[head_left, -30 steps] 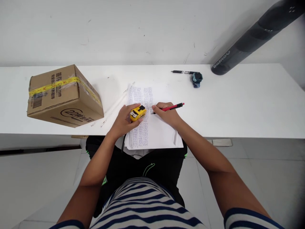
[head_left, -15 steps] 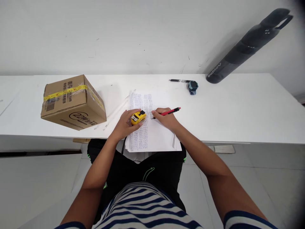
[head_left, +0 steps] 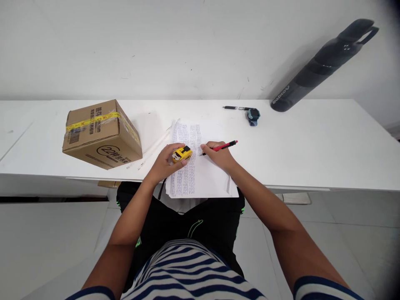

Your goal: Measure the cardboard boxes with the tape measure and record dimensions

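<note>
A stack of paper (head_left: 212, 179) lies at the desk's front edge and juts out a little over it. Columns of small handwriting fill its left half. My left hand (head_left: 163, 163) is wrapped round a yellow tape measure (head_left: 182, 154) with a black top, resting over the written columns. A red and black pen (head_left: 223, 146) is pinched in my right hand (head_left: 220, 156). Its tip points at the paper, just right of the writing; whether it touches is too small to tell.
On the white desk (head_left: 312, 150), a taped cardboard box (head_left: 103, 135) stands to the left. At the back right are a black pen (head_left: 236, 108), a dark wristwatch (head_left: 252, 116) and a tall dark bottle (head_left: 318, 68). A wall (head_left: 156, 50) runs behind the desk.
The camera view has shifted slightly, so the box and bottle appear a little displaced. Both hands keep their grips, with the tape measure and pen in nearly the same places on the paper.
</note>
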Demonstrator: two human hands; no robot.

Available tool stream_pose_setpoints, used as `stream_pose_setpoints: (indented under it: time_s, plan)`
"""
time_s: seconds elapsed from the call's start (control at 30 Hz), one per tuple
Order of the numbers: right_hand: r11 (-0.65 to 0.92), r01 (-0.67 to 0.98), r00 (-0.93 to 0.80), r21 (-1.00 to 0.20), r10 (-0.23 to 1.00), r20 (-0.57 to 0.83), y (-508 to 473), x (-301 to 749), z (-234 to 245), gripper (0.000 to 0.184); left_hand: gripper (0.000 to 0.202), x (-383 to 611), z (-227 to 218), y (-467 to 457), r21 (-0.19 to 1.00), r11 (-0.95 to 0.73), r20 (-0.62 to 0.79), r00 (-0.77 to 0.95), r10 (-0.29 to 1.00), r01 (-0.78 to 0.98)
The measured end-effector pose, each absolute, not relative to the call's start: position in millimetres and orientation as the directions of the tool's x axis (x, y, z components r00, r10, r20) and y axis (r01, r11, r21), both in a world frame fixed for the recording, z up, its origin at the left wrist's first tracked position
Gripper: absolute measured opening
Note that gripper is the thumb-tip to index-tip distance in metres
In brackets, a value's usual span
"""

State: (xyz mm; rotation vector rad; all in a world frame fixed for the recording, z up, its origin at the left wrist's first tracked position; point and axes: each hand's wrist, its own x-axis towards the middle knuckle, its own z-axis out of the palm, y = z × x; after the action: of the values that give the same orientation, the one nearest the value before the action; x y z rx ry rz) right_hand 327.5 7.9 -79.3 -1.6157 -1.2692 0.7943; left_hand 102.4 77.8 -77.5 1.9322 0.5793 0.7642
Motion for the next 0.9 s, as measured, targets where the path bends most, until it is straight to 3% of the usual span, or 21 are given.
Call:
stream_pose_setpoints:
  time_s: [0.2, 0.4, 0.57, 0.63, 0.73, 0.8, 0.9]
  plan:
    - [-0.055, 0.397, 0.343, -0.916, 0.935, 0.093, 7.3, 327.2, -84.0, 0.042, 0.048, 103.4, -81.2, 79.4, 0.883, -0.467, 0.312, 0.675, 0.669, 0.054]
    - [-0.037, 0.421, 0.343, -0.906, 0.931, 0.121, 8.1, 327.4, -87.0, 0.040, 0.045, 102.7, -82.4, 77.6, 0.777, -0.622, 0.438, 0.630, 0.642, 0.094]
    - [-0.019, 0.442, 0.327, -0.897, 0.934, 0.142, 5.5, 324.5, -89.6, 0.040, 0.050, 95.3, -75.3, 57.7, 0.575, -0.727, 0.497, 0.546, 0.675, 0.375]
    - [-0.010, 0.469, 0.287, -0.883, 0.947, 0.142, 4.3, 323.3, -91.7, 0.040, 0.052, 92.3, -69.4, 49.5, 0.465, -0.719, 0.447, 0.564, 0.694, 0.516]
    - [-0.024, 0.564, 0.387, -0.826, 0.890, 0.239, 6.5, 326.1, -93.6, 0.036, 0.050, 87.5, -57.9, 39.7, 0.347, -0.643, 0.331, 0.552, 0.765, 0.683]
    - [-0.063, 0.678, 0.432, -0.732, 0.840, 0.329, 12.0, 330.9, -91.5, 0.031, 0.046, 81.2, -49.3, 33.6, 0.369, -0.592, 0.246, 0.539, 0.806, 0.716]
    - [-0.091, 0.786, 0.366, -0.611, 0.865, 0.343, 20.7, 333.0, -78.6, 0.037, 0.038, 63.4, -35.6, 22.6, 0.538, -0.562, 0.232, 0.531, 0.815, 0.628]
